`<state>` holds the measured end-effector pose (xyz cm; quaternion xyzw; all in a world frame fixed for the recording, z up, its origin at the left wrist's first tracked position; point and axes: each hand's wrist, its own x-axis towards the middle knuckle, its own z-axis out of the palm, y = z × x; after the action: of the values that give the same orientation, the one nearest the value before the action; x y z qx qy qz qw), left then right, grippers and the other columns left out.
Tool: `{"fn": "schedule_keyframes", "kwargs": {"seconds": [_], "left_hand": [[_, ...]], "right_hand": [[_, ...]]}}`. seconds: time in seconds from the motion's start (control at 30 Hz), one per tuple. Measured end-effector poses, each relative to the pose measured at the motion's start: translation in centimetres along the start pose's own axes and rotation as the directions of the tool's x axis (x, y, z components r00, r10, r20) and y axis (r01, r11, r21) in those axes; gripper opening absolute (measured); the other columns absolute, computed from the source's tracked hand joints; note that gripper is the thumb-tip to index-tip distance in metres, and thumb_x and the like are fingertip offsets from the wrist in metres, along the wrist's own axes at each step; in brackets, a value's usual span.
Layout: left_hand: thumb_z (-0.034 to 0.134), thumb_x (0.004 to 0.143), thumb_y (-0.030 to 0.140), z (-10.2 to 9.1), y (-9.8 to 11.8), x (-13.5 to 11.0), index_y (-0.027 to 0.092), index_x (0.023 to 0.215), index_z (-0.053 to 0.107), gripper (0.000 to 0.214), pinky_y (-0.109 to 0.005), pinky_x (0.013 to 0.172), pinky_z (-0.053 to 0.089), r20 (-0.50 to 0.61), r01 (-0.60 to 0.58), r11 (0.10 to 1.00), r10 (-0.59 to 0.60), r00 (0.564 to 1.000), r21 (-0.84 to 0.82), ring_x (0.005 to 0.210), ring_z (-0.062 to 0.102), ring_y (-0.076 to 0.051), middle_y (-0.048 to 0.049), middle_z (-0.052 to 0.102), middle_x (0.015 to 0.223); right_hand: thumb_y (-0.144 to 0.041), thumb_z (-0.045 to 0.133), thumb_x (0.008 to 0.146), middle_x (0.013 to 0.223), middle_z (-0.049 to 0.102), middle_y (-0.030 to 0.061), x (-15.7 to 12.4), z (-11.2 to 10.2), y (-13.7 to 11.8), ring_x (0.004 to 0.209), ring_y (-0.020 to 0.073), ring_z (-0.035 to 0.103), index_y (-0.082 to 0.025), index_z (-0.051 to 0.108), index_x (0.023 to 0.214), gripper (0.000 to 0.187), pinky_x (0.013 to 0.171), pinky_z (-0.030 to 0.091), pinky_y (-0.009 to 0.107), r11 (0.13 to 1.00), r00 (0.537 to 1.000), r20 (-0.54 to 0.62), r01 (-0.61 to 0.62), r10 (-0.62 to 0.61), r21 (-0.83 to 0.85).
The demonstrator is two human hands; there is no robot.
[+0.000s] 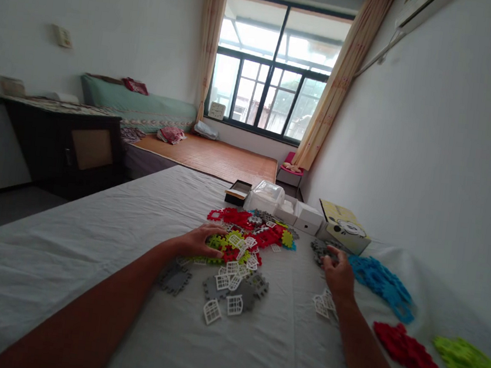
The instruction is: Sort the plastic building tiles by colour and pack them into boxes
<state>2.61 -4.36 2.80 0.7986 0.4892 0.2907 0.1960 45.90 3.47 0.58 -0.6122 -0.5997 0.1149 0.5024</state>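
A mixed pile of plastic interlocking toy pieces [247, 243] in red, green, white and grey lies on a white sheet [86, 260]. My left hand [199, 241] rests palm down on the pile's left edge, fingers curled over green pieces [217, 242]. My right hand [338, 271] reaches to a small grey heap [320, 250], fingertips pinched on a grey piece. White window-shaped pieces [323, 304] lie under my right wrist. Sorted heaps lie at the right: blue [383, 280], red [406, 348], green [473, 366].
Small white boxes [299, 214], a clear plastic container [265, 196] and a yellow cardboard box [347, 226] stand beyond the pile. A dark cabinet [68, 146] stands at left. A bed with a mat [204, 153] lies under the window. The white wall runs close on the right.
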Motion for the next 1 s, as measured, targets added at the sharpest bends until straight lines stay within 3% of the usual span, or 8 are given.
{"fn": "schedule_keyframes", "kwargs": {"seconds": [0.23,0.37,0.5,0.6,0.7,0.8,0.9,1.0], "left_hand": [[0.064,0.073,0.049,-0.2,0.0,0.7,0.017,0.092,0.072,0.038,-0.035,0.096,0.042,-0.185,-0.018,0.998,0.006,0.983,-0.063,0.104,0.058,-0.024,-0.0089,0.065,0.109],[0.055,0.079,0.051,-0.4,1.2,0.9,0.016,0.083,0.072,0.039,-0.026,0.071,0.05,-0.239,0.035,0.995,-0.056,0.969,-0.09,0.072,0.06,-0.016,-0.0023,0.066,0.076],[0.054,0.081,0.052,0.1,4.1,0.5,0.012,0.085,0.07,0.042,-0.021,0.051,0.048,-0.091,0.071,0.911,-0.117,0.989,-0.406,0.053,0.054,-0.011,0.0005,0.06,0.06],[0.061,0.077,0.049,0.5,6.4,0.0,0.013,0.093,0.07,0.041,-0.026,0.06,0.053,0.087,0.102,0.791,-0.061,0.994,-0.604,0.065,0.06,-0.014,-0.0044,0.065,0.079],[0.064,0.076,0.047,0.5,8.1,-0.4,0.014,0.09,0.073,0.037,-0.029,0.07,0.053,0.198,0.079,0.78,0.059,0.978,-0.621,0.078,0.061,-0.018,-0.0073,0.065,0.093],[0.063,0.077,0.045,0.7,8.6,-0.5,0.015,0.085,0.074,0.033,-0.028,0.073,0.052,0.243,0.006,0.812,0.167,0.955,-0.583,0.082,0.06,-0.019,-0.0073,0.065,0.089],[0.062,0.079,0.043,1.0,8.4,-0.4,0.016,0.09,0.074,0.032,-0.027,0.071,0.051,0.29,0.021,0.809,0.186,0.939,-0.588,0.081,0.061,-0.018,-0.0077,0.066,0.094],[0.062,0.079,0.044,1.1,7.8,-0.3,0.018,0.107,0.068,0.039,-0.026,0.068,0.051,0.296,0.105,0.783,0.105,0.949,-0.614,0.079,0.062,-0.017,-0.0075,0.068,0.095]], "right_hand": [[-0.033,0.046,0.073,0.084,0.068,0.0078,-1.3,0.5,-2.7,0.068,0.0195,0.064,-0.016,0.062,0.107,0.041,0.07,0.049,0.035,0.989,0.988,0.105,0.119,-0.11,-0.083],[-0.039,0.048,0.078,0.087,0.068,0.0075,-3.1,0.7,-6.5,0.068,0.0185,0.064,-0.018,0.062,0.1,0.033,0.065,0.05,0.031,0.991,0.97,0.213,0.1,-0.116,0.084],[-0.043,0.05,0.082,0.082,0.067,0.0044,-6.6,1.5,-11.8,0.064,0.015,0.062,-0.02,0.061,0.099,0.03,0.06,0.05,0.027,0.952,0.862,0.443,0.129,-0.246,0.276],[-0.04,0.053,0.083,0.079,0.066,0.0014,-9.5,2.1,-14.8,0.066,0.0139,0.061,-0.024,0.059,0.108,0.031,0.061,0.05,0.026,0.931,0.765,0.547,0.188,-0.339,0.314],[-0.036,0.056,0.081,0.088,0.066,0.0013,-11.4,2.4,-16.1,0.072,0.0141,0.062,-0.026,0.057,0.111,0.031,0.063,0.051,0.026,0.906,0.72,0.568,0.214,-0.399,0.366],[-0.035,0.058,0.081,0.084,0.067,0.0007,-12.1,2.7,-16.2,0.069,0.0139,0.061,-0.025,0.062,0.101,0.023,0.065,0.05,0.026,0.89,0.715,0.546,0.252,-0.436,0.38],[-0.038,0.058,0.081,0.077,0.067,0.0,-11.8,2.8,-15.7,0.066,0.0141,0.06,-0.024,0.063,0.094,0.019,0.064,0.049,0.026,0.887,0.732,0.514,0.287,-0.447,0.362],[-0.041,0.059,0.08,0.079,0.067,0.0004,-10.2,2.7,-14.6,0.067,0.0146,0.062,-0.023,0.058,0.095,0.024,0.065,0.049,0.027,0.904,0.805,0.45,0.238,-0.388,0.354]]}}
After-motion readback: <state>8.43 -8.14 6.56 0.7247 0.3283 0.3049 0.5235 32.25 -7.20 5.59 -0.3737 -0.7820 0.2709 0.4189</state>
